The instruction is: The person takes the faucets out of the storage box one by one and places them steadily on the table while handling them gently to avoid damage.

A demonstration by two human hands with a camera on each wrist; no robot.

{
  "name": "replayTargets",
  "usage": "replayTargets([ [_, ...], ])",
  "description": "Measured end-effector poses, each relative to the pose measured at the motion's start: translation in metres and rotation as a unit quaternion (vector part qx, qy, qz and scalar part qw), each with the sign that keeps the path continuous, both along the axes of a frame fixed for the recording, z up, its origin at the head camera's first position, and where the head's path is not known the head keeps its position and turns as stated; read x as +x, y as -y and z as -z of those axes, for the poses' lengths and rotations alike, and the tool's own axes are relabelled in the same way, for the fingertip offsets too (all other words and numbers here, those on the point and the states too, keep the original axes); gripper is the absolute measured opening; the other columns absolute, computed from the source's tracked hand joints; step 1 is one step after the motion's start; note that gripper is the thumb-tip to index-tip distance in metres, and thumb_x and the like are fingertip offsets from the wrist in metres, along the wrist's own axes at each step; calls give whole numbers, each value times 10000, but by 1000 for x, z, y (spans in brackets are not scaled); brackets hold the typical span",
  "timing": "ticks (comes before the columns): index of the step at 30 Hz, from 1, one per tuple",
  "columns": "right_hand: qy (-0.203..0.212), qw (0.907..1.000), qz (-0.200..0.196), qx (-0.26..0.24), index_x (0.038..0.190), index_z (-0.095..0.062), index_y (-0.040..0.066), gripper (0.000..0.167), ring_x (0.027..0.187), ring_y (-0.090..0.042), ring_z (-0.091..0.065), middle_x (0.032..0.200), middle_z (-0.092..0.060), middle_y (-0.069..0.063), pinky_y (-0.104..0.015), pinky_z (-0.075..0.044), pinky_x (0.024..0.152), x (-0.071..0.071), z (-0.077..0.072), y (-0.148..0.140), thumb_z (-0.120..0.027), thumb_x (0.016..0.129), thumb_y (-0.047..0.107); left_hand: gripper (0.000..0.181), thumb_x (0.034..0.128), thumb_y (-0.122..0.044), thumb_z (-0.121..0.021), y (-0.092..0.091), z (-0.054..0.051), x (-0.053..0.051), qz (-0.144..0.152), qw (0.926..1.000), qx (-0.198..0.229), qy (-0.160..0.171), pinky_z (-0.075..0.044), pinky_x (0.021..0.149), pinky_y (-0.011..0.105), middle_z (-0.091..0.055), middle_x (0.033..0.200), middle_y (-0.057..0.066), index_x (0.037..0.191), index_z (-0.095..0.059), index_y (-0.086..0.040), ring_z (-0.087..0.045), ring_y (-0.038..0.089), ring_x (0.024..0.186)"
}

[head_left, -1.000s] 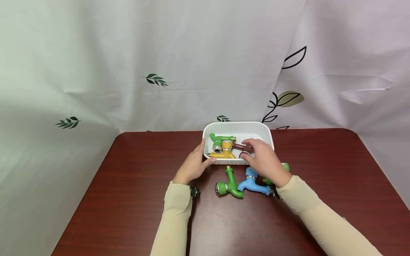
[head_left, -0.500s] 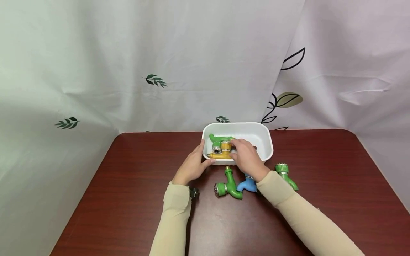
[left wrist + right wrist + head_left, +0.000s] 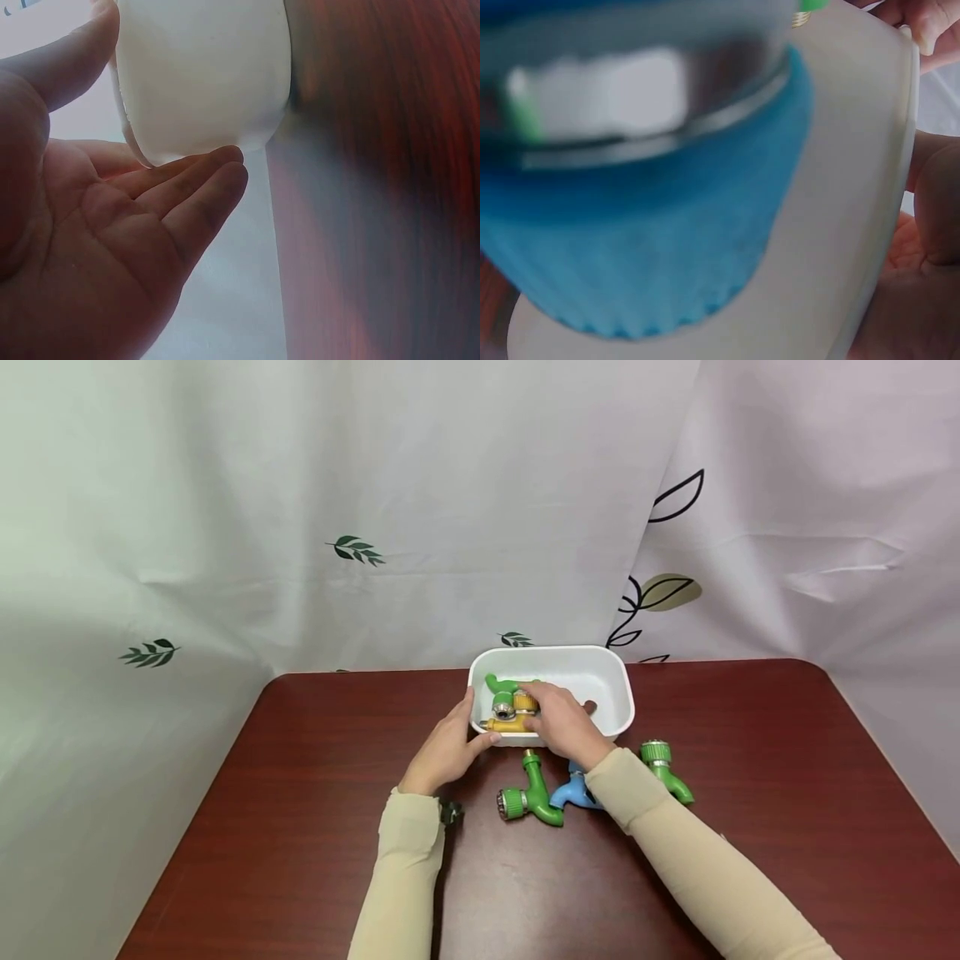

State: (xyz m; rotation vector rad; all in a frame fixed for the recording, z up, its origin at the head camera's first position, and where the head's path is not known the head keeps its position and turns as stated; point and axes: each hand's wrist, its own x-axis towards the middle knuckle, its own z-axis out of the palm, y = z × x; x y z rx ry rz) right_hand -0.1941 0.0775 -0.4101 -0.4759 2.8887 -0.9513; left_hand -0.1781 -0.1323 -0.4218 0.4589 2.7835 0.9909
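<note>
The left hand (image 3: 447, 747) braces the near left corner of the white tray (image 3: 577, 672) — fingers nearly straight along the outer left wall, thumb reaching onto the near rim. The right hand (image 3: 566, 722) reaches in over that same rim, its thumb and fingers set apart around the yellow tap (image 3: 510, 725); whether they pinch it I cannot tell. The yellow tap lies in the tray's left part, along the near wall, close beside the inner green tap (image 3: 504, 687). A brown piece (image 3: 590, 707) shows past the right hand, the rest of it hidden. White floor shows toward the far and right walls, the widest room within the rim.

Just in front of the tray, the near green tap (image 3: 537, 797) points its brass end at the near wall, and its spout comes up to the blue tap (image 3: 573, 791). The right arm partly covers the blue tap; in the right wrist view a blue ribbed knob looms before the tray's outer wall. The outlying green tap (image 3: 665, 770) lies beyond the right sleeve (image 3: 675, 843), well apart from the table's right edge.

The tray sits near the far edge of the table (image 3: 300, 793) — the curtain (image 3: 450, 485) hangs just behind — with broad stretches of wood to either side.
</note>
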Motion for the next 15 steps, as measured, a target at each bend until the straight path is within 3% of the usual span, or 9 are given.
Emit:
replayTargets([
  [6,-88,9995,-185,220,1431,-536,-1,500,1358,-394,-461,1485,-484,-218,-490,-364,1131,1,-1,3,-678,953,49,892,987,-360,-658,1,0,0,-10,10000,-17,-11,-299,1176,443,-242,1633,171,1603,-119,-5,-296,278,1480],
  [15,-674,9971,-140,329,1373,-588,7,471,1223,-377,-551,1334,-593,-190,-476,-456,1037,5,0,6,-721,923,38,890,988,-348,-661,0,-2,0,9,10000,-21,-31,-310,1170,447,-250,1629,179,1601,-119,2,-306,283,1475],
])
